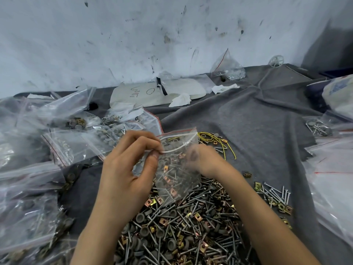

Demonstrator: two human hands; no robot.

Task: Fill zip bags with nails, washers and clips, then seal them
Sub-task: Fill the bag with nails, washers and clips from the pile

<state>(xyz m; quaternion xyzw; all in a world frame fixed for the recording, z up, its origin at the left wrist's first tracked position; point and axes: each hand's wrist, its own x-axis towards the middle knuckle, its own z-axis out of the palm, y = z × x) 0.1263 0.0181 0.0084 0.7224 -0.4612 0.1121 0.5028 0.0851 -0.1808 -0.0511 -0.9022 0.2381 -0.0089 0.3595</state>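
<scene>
A clear zip bag [177, 169] with a red-lined top hangs above a big heap of nails, grey washers and brass clips [183, 222]. The bag holds a mix of the same parts and its mouth is open. My left hand [129, 169] pinches the bag's near lip between thumb and fingers. My right hand [202, 159] is blurred at the bag's right side, partly behind the plastic; what its fingers hold I cannot make out.
Filled and empty zip bags [57, 142] pile up on the left, more bags [332, 169] lie on the right. Yellow wire ties [215, 140] lie behind the bag. A grey cloth [257, 115] covers the table; a stained wall stands behind.
</scene>
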